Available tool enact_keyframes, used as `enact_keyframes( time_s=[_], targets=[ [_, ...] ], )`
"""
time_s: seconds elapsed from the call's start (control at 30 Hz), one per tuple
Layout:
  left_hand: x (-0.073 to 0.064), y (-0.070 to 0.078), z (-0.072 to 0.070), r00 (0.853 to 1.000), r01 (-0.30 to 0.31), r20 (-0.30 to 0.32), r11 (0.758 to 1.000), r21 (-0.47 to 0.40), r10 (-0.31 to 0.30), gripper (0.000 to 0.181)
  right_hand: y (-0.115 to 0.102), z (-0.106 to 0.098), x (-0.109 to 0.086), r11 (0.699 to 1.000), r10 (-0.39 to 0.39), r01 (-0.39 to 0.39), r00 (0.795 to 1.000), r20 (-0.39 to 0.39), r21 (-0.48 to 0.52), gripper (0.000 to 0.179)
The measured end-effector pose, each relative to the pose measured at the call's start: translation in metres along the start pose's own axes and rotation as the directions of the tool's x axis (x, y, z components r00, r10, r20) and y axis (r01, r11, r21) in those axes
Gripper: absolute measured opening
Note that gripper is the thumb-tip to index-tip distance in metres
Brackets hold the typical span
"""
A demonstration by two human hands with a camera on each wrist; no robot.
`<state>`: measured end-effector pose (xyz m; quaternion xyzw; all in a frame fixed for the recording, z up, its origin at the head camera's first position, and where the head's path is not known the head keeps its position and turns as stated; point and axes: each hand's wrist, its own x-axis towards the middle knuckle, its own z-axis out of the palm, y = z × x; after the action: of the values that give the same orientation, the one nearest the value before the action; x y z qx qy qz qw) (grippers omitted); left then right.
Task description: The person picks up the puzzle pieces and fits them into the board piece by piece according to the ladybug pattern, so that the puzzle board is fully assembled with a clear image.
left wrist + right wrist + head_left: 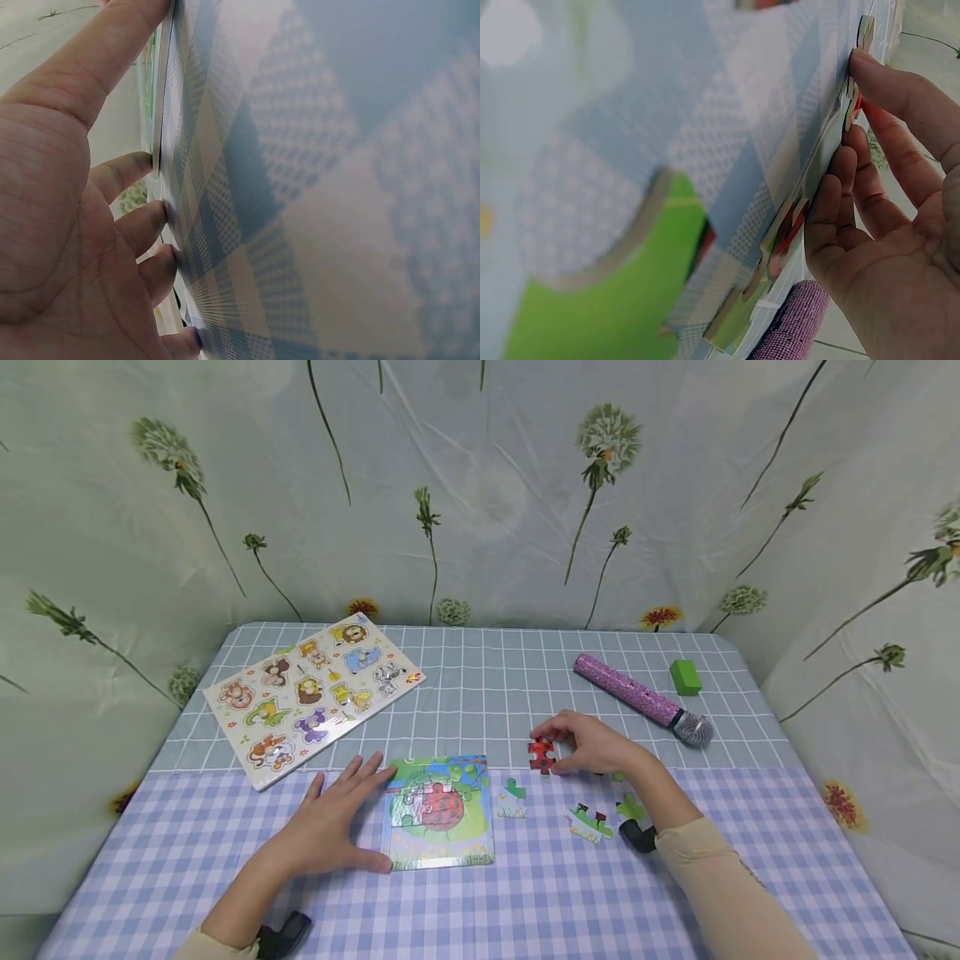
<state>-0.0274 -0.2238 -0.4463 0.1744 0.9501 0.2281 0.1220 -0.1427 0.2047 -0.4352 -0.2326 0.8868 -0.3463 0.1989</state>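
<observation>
A square jigsaw board (442,853), partly filled with pieces of a ladybird picture, lies on the checked cloth. My left hand (324,822) is spread at its left side, thumb and index fingertips touching the edge; the left wrist view shows the fingertips down on the cloth. To the right of the board my right hand (600,748) pinches a red and black jigsaw piece (541,757) between thumb and fingers, low over the cloth. A green and white piece (512,800) lies between board and right hand. Other loose pieces (589,825) lie nearer me, some partly hidden by the right hand.
An animal puzzle board (315,693) lies slanted at the back left. A glittery purple microphone (633,689) and a green block (686,677) are at the back right. One green piece (630,285) looms close in the right wrist view. A flowered curtain (495,510) hangs behind the table.
</observation>
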Motion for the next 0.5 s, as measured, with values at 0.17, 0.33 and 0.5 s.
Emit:
enact_keyframes(
  time_s=[0.17,0.33,0.5],
  targets=[
    [0.0,0.0015,-0.0007,1.0,-0.002,-0.001,1.0,0.007,0.002,0.132,0.0006,0.0002,0.0004,1.0,0.004,-0.004,1.0,0.004,-0.015,0.054],
    [-0.0007,0.0027,-0.0016,1.0,-0.004,-0.004,1.0,0.011,0.004,0.132,0.0009,0.0002,0.0004,0.999,0.0,0.0,1.0,0.004,-0.032,0.054],
    [-0.0009,0.0033,-0.0022,1.0,-0.006,-0.006,1.0,0.012,0.006,0.132,-0.0011,0.0006,0.0009,0.998,0.004,-0.004,1.0,-0.008,-0.07,0.055]
  ],
)
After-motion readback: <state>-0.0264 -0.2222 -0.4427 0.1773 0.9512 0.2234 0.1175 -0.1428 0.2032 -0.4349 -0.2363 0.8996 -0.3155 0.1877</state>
